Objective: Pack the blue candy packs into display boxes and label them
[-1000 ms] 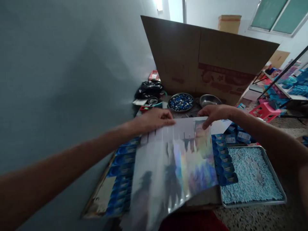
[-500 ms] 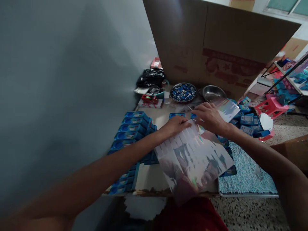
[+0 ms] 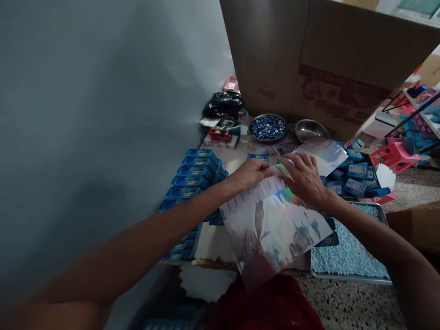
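A shiny holographic sheet (image 3: 271, 220) with rows of slits along its upper left side hangs tilted over the near table edge. My left hand (image 3: 254, 173) is closed on its top edge, thumb and fingers pinching it. At the same edge, my right hand (image 3: 304, 178) has its thumb and index finger around the film, the other fingers bent loosely above. A thin pale strip sticks up near the right fingertips; its kind is unclear. A second shiny sheet (image 3: 325, 156) lies behind my right hand. Blue boxes (image 3: 192, 172) stand stacked in rows left of my hands.
A metal bowl of blue and white pieces (image 3: 267, 128) and another metal bowl (image 3: 311, 130) stand behind. To the right are loose blue boxes (image 3: 357, 172) and a tray of pale blue beads (image 3: 350, 247). A tall cardboard panel (image 3: 330, 59) rises at the back; a wall borders the left.
The view has shifted slightly, moving the scene right and up. My right hand has turned, its thumb and index finger more visible at the sheet's top edge. My left hand keeps its hold.
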Demonstrator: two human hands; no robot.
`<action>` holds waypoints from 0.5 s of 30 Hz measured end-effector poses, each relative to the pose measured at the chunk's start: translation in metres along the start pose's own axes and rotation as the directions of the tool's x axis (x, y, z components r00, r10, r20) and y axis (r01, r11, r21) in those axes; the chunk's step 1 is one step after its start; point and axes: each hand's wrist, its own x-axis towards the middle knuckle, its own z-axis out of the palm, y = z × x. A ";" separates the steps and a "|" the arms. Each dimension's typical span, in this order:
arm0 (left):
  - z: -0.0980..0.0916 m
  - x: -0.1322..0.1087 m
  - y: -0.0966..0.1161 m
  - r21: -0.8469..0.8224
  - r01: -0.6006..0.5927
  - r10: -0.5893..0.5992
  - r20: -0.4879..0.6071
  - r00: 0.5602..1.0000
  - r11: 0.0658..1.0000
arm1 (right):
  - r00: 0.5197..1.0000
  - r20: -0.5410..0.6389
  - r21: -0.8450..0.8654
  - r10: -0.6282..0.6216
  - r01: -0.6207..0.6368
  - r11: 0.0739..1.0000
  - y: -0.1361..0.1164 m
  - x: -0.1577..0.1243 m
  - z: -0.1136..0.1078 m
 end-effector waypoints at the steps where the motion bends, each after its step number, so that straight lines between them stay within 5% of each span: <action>1: 0.001 -0.001 0.001 0.003 0.002 -0.002 -0.013 1.000 1.000 | 1.000 0.022 -0.013 -0.009 0.009 1.000 0.000 0.004 0.002; 5: 0.006 0.003 0.000 0.041 0.039 -0.037 -0.043 0.998 0.998 | 0.994 0.086 -0.059 -0.068 0.073 0.996 -0.006 0.002 0.011; 15: 0.003 -0.003 0.001 0.028 0.025 -0.024 -0.030 0.999 0.999 | 0.998 -0.057 -0.011 -0.012 0.011 1.000 -0.021 -0.031 0.015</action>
